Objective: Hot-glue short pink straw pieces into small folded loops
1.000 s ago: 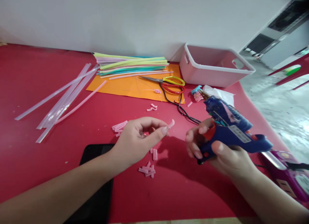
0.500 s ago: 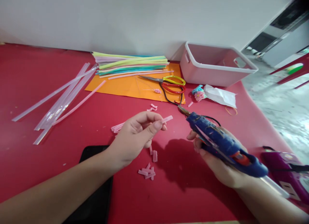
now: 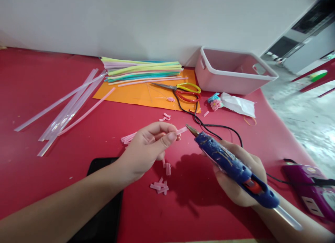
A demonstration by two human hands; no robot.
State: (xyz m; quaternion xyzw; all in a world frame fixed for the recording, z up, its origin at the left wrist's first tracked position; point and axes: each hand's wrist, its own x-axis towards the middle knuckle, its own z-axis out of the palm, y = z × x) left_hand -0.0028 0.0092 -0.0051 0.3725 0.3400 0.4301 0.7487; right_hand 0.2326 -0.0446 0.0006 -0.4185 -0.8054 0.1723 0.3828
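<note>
Your left hand (image 3: 148,145) is closed in a pinch on a short pink straw piece (image 3: 181,130), thumb against fingertips. It grips one end, so the free end juts out to the right, clear of the fingers. Your right hand (image 3: 235,187) is wrapped around a blue hot glue gun (image 3: 230,164), tilted so that its brass nozzle (image 3: 192,130) points up and left, just beside that free end; contact cannot be told. A clear glue stick (image 3: 288,218) protrudes from the gun's rear, and its black cord (image 3: 217,126) loops across the red table (image 3: 39,166). Below the left hand lie more cut pink pieces (image 3: 160,186), near a black phone-like slab (image 3: 104,201). Farther out: spare glue sticks (image 3: 68,107), coloured straws (image 3: 143,70) beside orange paper (image 3: 136,93), scissors (image 3: 183,89), a white basket (image 3: 230,75) and a purple power strip (image 3: 309,187). No brand or writing is legible; the strip's pale label is too blurred to read
</note>
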